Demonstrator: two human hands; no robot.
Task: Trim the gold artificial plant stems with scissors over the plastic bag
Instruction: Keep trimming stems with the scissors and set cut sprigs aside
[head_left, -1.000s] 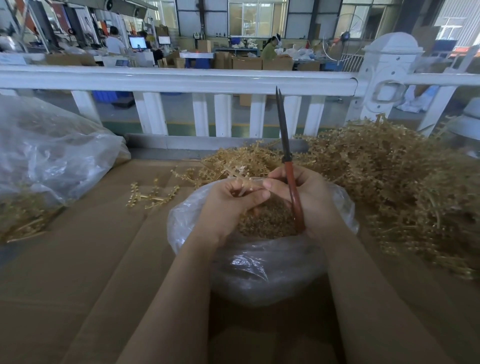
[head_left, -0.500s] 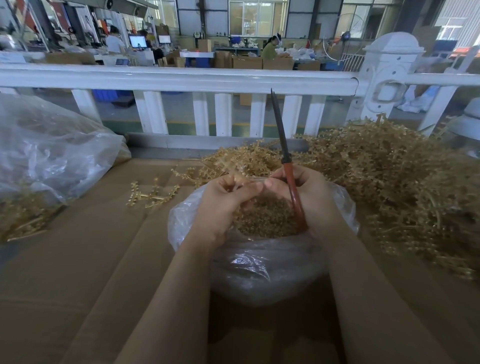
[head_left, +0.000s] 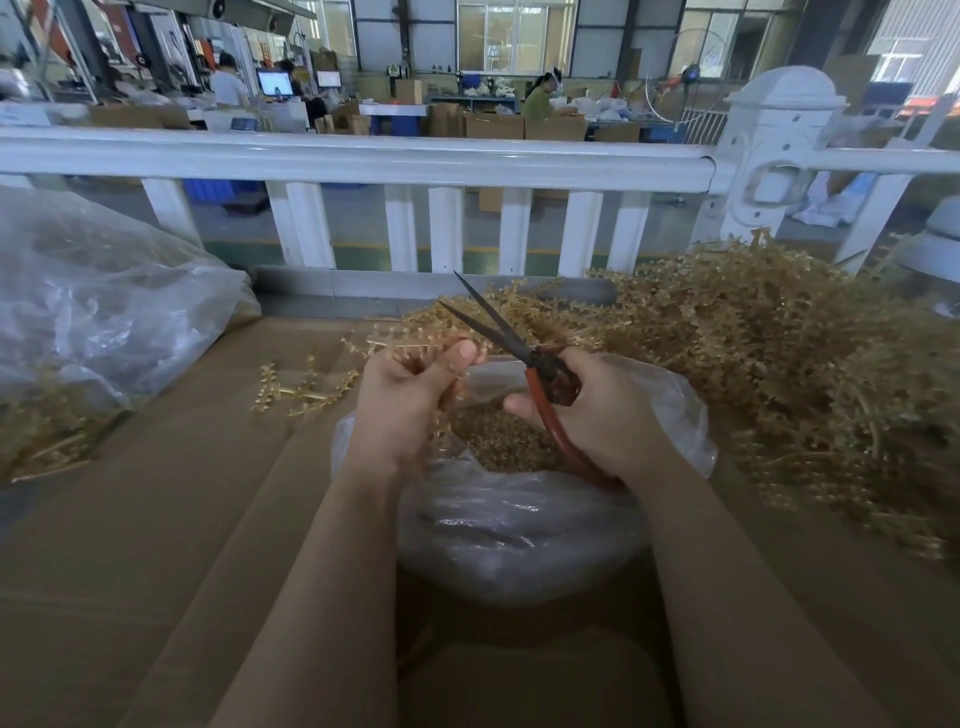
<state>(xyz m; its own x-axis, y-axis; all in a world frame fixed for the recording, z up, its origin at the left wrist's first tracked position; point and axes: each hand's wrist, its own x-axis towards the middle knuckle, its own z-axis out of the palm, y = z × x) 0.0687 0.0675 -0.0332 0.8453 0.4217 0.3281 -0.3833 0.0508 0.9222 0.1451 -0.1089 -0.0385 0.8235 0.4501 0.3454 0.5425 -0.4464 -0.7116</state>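
Observation:
My left hand (head_left: 410, 395) pinches a gold plant stem (head_left: 415, 340) between thumb and fingers, its beaded tip pointing left above the bag. My right hand (head_left: 597, 410) grips red-handled scissors (head_left: 524, 358); the dark blades are spread apart and point up-left, close to the stem by my left thumb. Below both hands a clear plastic bag (head_left: 519, 530) stands open on the cardboard, with gold trimmings (head_left: 498, 436) inside.
A large heap of gold stems (head_left: 779, 374) fills the right side. A few loose stems (head_left: 296, 389) lie on the cardboard surface (head_left: 156, 545) to the left. Another clear bag (head_left: 98, 312) with gold pieces sits far left. A white railing (head_left: 363, 156) runs behind.
The scissors swung from upright with blades together to tilted left with blades spread. My left hand rose and now holds a stem up beside the blades.

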